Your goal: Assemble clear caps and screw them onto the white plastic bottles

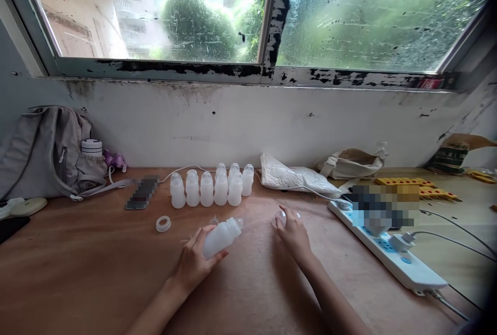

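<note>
My left hand (200,255) is wrapped round a frosted white baby bottle (219,239), tilted with its neck up and to the right. A clear piece shows at the bottle's mouth. On the table to the right, my right hand (293,234) has its fingers closed on a clear, dome-like bottle cap (278,218), partly hidden by the fingers. A white collar ring (163,223) lies left of the held bottle. Just behind my left hand stands a small clear nipple (213,220), partly covered. Several similar baby bottles (206,190) stand upright in rows farther back.
A white power strip (415,267) with plugs and cables runs along the right. Behind it lie yellow parts (404,182). A silvery-white pouch (297,175) and a beige bag (351,163) rest by the wall. At left are a grey backpack (50,143) and a phone (142,193).
</note>
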Tool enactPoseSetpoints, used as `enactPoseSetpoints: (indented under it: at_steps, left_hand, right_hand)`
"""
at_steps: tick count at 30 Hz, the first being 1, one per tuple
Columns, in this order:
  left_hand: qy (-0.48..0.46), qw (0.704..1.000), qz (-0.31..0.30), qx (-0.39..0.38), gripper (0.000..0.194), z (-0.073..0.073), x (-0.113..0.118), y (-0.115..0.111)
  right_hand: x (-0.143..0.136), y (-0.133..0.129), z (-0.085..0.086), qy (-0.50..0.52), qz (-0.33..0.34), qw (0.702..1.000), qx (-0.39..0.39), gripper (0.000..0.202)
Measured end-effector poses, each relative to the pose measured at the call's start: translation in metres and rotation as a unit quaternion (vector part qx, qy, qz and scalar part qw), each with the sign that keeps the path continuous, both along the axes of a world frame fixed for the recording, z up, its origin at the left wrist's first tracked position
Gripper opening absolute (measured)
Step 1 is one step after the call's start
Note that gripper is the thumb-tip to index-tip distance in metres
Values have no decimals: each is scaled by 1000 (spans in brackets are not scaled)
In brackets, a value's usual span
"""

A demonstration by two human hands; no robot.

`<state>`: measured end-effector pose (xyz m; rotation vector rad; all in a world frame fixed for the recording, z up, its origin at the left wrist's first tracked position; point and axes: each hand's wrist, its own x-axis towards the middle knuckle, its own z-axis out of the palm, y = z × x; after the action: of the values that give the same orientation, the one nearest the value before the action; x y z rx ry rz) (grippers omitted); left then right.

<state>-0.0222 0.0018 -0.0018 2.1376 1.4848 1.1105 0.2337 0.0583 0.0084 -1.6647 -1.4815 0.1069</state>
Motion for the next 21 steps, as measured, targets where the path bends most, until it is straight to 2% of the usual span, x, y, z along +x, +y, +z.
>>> enactPoseSetpoints:
  at_steps: [3, 6, 8, 10, 12, 14, 21]
  left_hand:
    - [5, 1000, -11, 1, 42, 2, -3, 1]
    - [11, 1000, -14, -3, 40, 3, -3, 1]
    - [15, 1000, -16, -5, 40, 3, -4, 2]
    - [17, 1000, -17, -6, 40, 3, -5, 3]
    - [14, 1000, -15, -4, 40, 2, -7, 5]
    - [8, 1000, -14, -1, 40, 2, -9, 6]
    - [-1, 1000, -26, -8, 40, 0, -11, 9]
  right_hand:
    - [10, 6, -10, -11, 2, 999, -45, 31]
    - [3, 6, -10, 119, 55, 990, -43, 30]
    - [-7, 3, -4, 281, 117, 952, -42, 37]
    - [-18, -1, 2, 420, 180, 888, -48, 41]
    - [-27, -7, 6, 481, 219, 847, -55, 40]
    - [-35, -13, 8, 485, 239, 839, -63, 39]
    - [-51, -23, 6, 434, 276, 852, -105, 38]
